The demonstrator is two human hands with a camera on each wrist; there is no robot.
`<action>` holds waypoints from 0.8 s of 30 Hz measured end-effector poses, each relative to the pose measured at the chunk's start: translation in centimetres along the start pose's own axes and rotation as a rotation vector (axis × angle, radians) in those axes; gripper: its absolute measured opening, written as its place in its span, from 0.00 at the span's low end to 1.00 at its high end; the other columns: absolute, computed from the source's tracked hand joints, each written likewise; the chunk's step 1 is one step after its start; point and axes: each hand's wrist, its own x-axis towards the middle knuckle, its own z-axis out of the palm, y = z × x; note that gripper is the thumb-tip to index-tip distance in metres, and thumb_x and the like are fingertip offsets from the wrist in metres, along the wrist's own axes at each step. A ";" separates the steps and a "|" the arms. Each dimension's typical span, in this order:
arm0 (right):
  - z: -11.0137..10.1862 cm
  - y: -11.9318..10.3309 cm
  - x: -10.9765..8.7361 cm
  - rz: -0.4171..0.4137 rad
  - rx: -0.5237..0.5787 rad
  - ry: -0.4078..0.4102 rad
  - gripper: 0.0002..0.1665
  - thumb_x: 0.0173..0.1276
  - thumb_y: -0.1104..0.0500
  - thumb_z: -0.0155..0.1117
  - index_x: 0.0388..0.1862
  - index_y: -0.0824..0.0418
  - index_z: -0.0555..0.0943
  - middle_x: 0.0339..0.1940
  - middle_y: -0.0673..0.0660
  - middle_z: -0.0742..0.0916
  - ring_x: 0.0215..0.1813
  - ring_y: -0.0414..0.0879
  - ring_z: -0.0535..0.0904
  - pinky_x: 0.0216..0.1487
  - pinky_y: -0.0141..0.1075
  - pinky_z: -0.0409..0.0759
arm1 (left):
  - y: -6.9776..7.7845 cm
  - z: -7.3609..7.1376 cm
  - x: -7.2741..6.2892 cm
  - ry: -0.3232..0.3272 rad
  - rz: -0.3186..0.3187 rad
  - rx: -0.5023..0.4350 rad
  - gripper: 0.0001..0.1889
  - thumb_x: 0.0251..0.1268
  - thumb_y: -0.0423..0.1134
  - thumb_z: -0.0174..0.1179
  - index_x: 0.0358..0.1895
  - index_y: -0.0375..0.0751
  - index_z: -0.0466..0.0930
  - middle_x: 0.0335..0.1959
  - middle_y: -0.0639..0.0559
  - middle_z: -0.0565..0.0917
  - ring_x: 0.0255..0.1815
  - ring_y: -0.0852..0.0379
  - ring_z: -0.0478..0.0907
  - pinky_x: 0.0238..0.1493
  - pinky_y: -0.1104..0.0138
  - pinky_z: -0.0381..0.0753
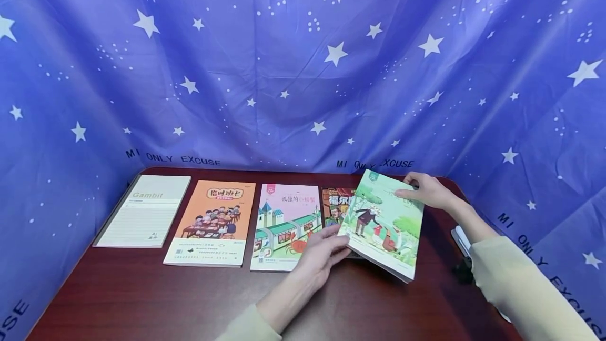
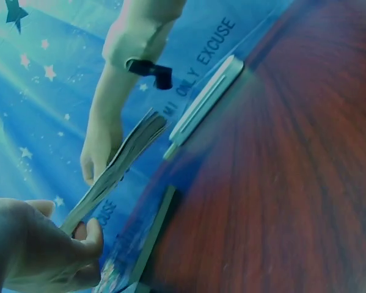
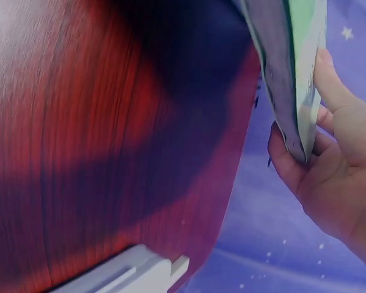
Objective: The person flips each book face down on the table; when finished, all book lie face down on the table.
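Note:
Both hands hold a green illustrated book (image 1: 385, 220), tilted above the right part of the table. My right hand (image 1: 428, 191) pinches its upper right edge, thumb on the cover and fingers behind, as the right wrist view shows. At the lower left corner, my left hand (image 1: 317, 257) grips the book between thumb and fingers; the left wrist view shows the page edges (image 2: 118, 162) running between the two hands. Behind the green book lies a dark comic-style book (image 1: 333, 207), partly hidden. A pink book (image 1: 286, 225) with a train and crab lies beside my left hand.
Further left on the dark red table (image 1: 199, 299) lie an orange book (image 1: 213, 220) and a cream notebook (image 1: 144, 212). A long white object (image 1: 460, 240) sits by the right edge, partly behind my right sleeve. Blue star-printed cloth (image 1: 284, 67) hangs around the table.

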 end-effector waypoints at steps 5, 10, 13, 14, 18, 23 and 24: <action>0.7 -1.2 0.2 -0.037 0.055 0.028 0.23 0.72 0.42 0.68 0.46 0.62 0.79 0.31 0.54 0.81 0.30 0.42 0.71 0.33 0.34 0.70 | 1.3 -1.3 0.3 0.030 0.039 0.013 0.30 0.64 0.22 0.61 0.71 0.24 0.68 0.58 0.34 0.83 0.46 0.57 0.86 0.59 0.58 0.87; 1.6 -2.2 0.1 -0.030 0.127 0.058 0.22 0.74 0.45 0.66 0.50 0.62 0.81 0.38 0.57 0.87 0.35 0.42 0.78 0.38 0.33 0.76 | 2.5 -2.7 0.4 0.075 0.048 0.031 0.28 0.70 0.27 0.61 0.72 0.26 0.68 0.58 0.36 0.82 0.45 0.59 0.85 0.56 0.64 0.88; 2.1 -2.7 0.0 0.000 0.248 0.038 0.23 0.75 0.47 0.65 0.56 0.64 0.80 0.39 0.58 0.87 0.35 0.41 0.81 0.37 0.39 0.83 | 3.3 -3.6 0.5 0.115 0.071 0.030 0.26 0.73 0.29 0.60 0.70 0.25 0.69 0.56 0.38 0.82 0.42 0.62 0.85 0.52 0.68 0.89; 2.3 -2.8 -0.1 0.007 0.290 0.029 0.25 0.76 0.47 0.64 0.58 0.65 0.79 0.40 0.58 0.87 0.35 0.41 0.82 0.37 0.41 0.85 | 3.5 -3.9 0.5 0.129 0.081 0.030 0.25 0.73 0.30 0.60 0.70 0.25 0.70 0.55 0.38 0.83 0.41 0.62 0.85 0.51 0.70 0.89; 3.2 -3.6 -0.2 0.018 0.426 0.025 0.29 0.76 0.48 0.64 0.65 0.67 0.76 0.42 0.58 0.87 0.35 0.40 0.84 0.37 0.42 0.88 | 4.5 -5.1 0.7 0.178 0.121 0.023 0.24 0.74 0.31 0.60 0.68 0.22 0.71 0.55 0.37 0.83 0.40 0.62 0.88 0.49 0.72 0.88; 4.3 -4.4 -0.5 -0.006 0.554 0.045 0.31 0.78 0.49 0.62 0.71 0.67 0.74 0.44 0.52 0.90 0.37 0.39 0.87 0.40 0.42 0.89 | 6.1 -6.7 1.1 0.238 0.141 0.044 0.23 0.73 0.32 0.62 0.66 0.23 0.73 0.45 0.46 0.85 0.35 0.64 0.86 0.44 0.75 0.88; 4.5 -4.5 -0.6 -0.011 0.586 0.047 0.31 0.78 0.50 0.61 0.72 0.67 0.73 0.44 0.49 0.90 0.37 0.39 0.87 0.40 0.42 0.89 | 6.5 -7.0 1.2 0.252 0.140 0.048 0.23 0.73 0.33 0.62 0.65 0.24 0.74 0.43 0.48 0.85 0.33 0.65 0.86 0.43 0.75 0.88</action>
